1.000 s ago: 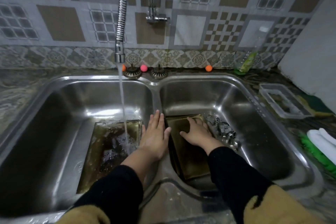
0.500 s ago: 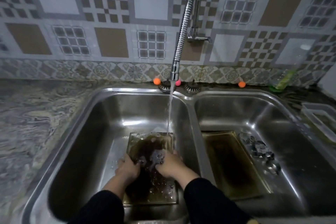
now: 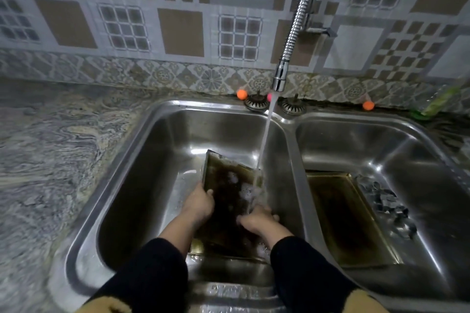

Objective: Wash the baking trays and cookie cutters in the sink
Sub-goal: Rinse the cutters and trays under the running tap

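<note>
Head view shows, at lower centre, left hand (image 3: 199, 204) and right hand (image 3: 256, 220) both grasping the tilted baking tray (image 3: 226, 201) under running water (image 3: 264, 140).

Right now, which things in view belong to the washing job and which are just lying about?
Job: left hand and right hand holding tilted tray; second tray; cookie cutters; faucet; sink.
Lying about: sink strainers; orange balls; green bottle.

Steel double sink (image 3: 162, 134): tilted tray (image 3: 229, 201) left, tray (image 3: 348, 216) and cutters (image 3: 386, 201) right.
</note>
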`<action>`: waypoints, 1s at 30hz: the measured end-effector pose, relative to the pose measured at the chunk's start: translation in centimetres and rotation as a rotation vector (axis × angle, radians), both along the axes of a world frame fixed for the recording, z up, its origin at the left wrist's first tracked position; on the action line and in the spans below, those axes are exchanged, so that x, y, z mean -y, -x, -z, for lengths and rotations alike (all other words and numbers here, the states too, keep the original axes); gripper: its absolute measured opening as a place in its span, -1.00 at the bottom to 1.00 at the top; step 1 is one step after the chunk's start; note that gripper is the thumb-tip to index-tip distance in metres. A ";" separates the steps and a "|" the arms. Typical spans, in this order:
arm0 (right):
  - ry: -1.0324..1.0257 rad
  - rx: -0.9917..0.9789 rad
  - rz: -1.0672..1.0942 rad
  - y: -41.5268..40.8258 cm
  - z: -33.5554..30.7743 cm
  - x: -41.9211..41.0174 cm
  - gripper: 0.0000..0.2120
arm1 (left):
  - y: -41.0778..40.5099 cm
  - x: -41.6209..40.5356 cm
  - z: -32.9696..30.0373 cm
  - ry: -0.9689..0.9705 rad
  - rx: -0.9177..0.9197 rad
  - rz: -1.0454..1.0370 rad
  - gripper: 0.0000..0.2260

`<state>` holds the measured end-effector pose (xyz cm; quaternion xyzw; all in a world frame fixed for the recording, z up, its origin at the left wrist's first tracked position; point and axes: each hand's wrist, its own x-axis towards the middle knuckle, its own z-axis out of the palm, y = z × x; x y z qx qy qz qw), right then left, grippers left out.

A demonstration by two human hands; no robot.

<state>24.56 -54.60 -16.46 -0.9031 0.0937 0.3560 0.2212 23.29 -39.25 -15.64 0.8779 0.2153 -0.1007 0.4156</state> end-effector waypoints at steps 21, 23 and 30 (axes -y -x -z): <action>0.054 0.538 -0.417 -3.9 -5.1 -3.1 -0.44 | 4.3 1.0 -4.3 0.661 0.297 -0.196 -0.69; 0.041 0.561 -0.582 -3.7 -6.0 -2.9 -0.51 | 4.1 1.0 -4.3 0.755 0.293 -0.237 -0.70; 0.044 0.541 -0.732 -0.3 -6.6 -0.2 -0.54 | 3.4 -0.2 -3.6 0.789 0.283 -0.310 -0.68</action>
